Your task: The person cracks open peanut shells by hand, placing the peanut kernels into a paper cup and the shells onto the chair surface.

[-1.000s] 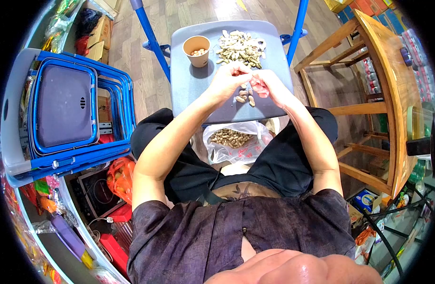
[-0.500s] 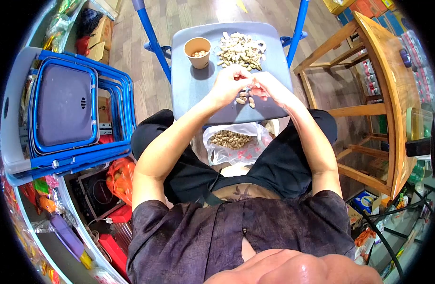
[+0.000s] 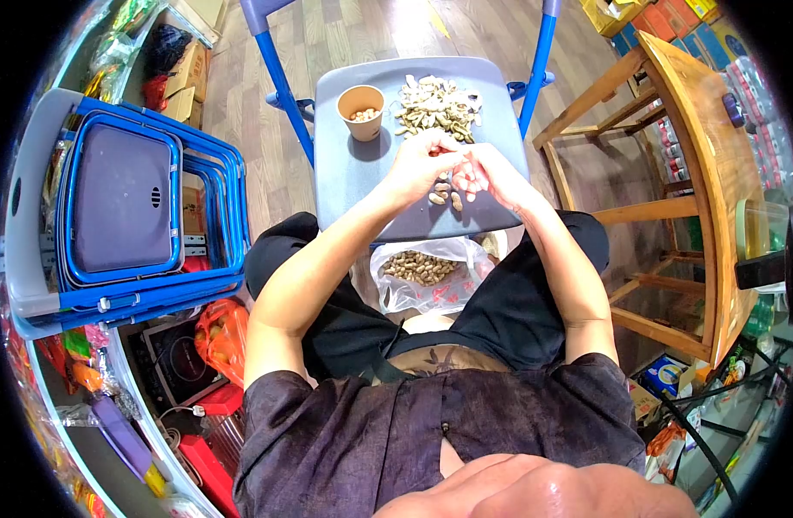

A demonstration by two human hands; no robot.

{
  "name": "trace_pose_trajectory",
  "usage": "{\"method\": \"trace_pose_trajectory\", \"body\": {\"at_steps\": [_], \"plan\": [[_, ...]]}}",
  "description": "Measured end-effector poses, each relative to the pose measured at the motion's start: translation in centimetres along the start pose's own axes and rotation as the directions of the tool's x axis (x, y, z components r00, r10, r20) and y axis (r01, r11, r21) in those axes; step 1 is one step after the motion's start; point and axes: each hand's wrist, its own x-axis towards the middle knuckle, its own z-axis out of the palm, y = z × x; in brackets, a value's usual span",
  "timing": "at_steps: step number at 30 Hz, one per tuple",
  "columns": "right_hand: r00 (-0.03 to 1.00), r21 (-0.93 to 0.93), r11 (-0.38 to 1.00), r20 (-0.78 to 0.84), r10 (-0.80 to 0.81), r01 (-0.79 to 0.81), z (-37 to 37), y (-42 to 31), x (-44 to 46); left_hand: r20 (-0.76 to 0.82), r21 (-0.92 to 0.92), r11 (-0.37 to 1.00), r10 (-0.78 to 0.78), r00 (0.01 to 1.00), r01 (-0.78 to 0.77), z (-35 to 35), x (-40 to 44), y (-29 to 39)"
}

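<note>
My left hand (image 3: 418, 166) and my right hand (image 3: 490, 173) meet at the fingertips above the grey chair seat (image 3: 353, 198). Both have their fingers curled in around what looks like a peanut, mostly hidden; a reddish bit shows at the left fingers. Just below them lie several unshelled peanuts (image 3: 440, 198). Beyond my hands spreads a pile of peanut shells (image 3: 435, 104). To its left stands a brown paper cup (image 3: 360, 125) with shelled peanuts inside. A clear plastic bag (image 3: 440, 298) of unshelled peanuts (image 3: 418, 268) sits between my legs, under the seat's near edge.
Folded blue-framed chairs (image 3: 125, 194) lean at the left beside shelves of packets. An orange net bag (image 3: 222, 338) lies below them. On the right is a wooden stool or table (image 3: 716, 207), with boxes (image 3: 664, 22) behind it.
The seat, cup and piles sit slightly lower in the view, as the camera has tilted. My hands stay together, with the fingers shifted slightly.
</note>
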Motion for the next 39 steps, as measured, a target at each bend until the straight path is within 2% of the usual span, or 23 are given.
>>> {"method": "trace_pose_trajectory", "body": {"at_steps": [2,7,11,13,14,17,20,22,23,25,26,28,33,35,38,39], "plan": [[1.0,-0.006,1.0,-0.015,-0.005,0.005,0.1,-0.1,-0.1,0.005,-0.021,1.0,-0.006,1.0,0.006,0.0,0.1,-0.3],[1.0,0.004,1.0,-0.004,-0.026,0.026,0.0,-0.2,0.0,-0.064,0.117,0.99,0.087,0.994,-0.079,0.3,0.4,-0.8],[1.0,0.001,1.0,-0.003,-0.007,0.007,-0.7,0.8,0.7,-0.042,0.072,0.996,0.056,0.998,-0.053,0.2,0.5,-1.6],[0.998,-0.028,0.999,-0.053,0.017,-0.019,-0.5,0.9,0.8,-0.141,0.183,0.982,0.081,0.987,-0.054,0.4,0.4,-1.7],[0.998,-0.027,0.999,-0.054,0.017,-0.019,-0.4,0.9,0.9,-0.14,0.183,0.982,0.08,0.987,-0.053,0.4,0.4,-1.7],[0.998,-0.021,1.0,-0.067,-0.001,0.0,-0.2,1.2,1.1,-0.105,0.112,0.993,0.058,0.993,-0.046,0.1,0.3,-1.6],[0.996,-0.043,0.999,-0.086,0.002,-0.005,-0.4,2.0,1.5,-0.146,0.079,0.997,0.003,0.989,0.008,0.2,0.0,-0.9],[0.992,-0.043,0.995,-0.085,-0.091,0.088,-0.1,2.0,1.6,-0.13,-0.043,0.999,-0.031,0.991,0.025,0.3,-0.1,-0.1],[0.992,-0.047,0.995,-0.083,-0.092,0.088,-0.1,1.7,1.5,-0.131,-0.044,0.999,-0.026,0.991,0.021,0.0,-0.1,0.0],[0.993,-0.01,0.997,-0.087,-0.077,0.077,0.8,0.1,0.8,-0.073,-0.36,0.932,-0.073,0.995,0.042,-0.9,0.4,-0.2],[0.993,-0.01,0.997,-0.084,-0.079,0.078,0.9,0.0,0.9,0.013,-0.436,0.898,-0.066,0.998,0.065,-1.6,0.6,-0.1],[0.993,0.073,0.996,-0.111,-0.042,0.05,0.7,-0.1,1.2,-0.004,-0.452,0.89,-0.072,0.997,0.063,-1.8,0.8,-0.4],[0.997,0.15,0.989,-0.083,0.0,0.012,0.0,0.9,2.3,-0.068,-0.478,0.877,-0.103,0.992,0.058,-2.8,1.7,-1.5],[0.997,0.175,0.985,-0.071,0.025,-0.013,0.2,0.3,2.2,-0.076,-0.455,0.89,-0.071,0.995,0.028,-3.0,1.7,-1.6],[0.984,0.019,0.999,-0.176,-0.032,0.035,0.5,-0.1,2.0,-0.097,-0.375,0.927,-0.057,0.994,0.016,-1.9,1.1,-0.5],[0.984,0.028,0.999,-0.178,-0.016,0.022,0.4,-0.2,2.1,-0.106,-0.355,0.935,-0.059,0.993,0.017,-2.1,1.3,-1.1]]}}
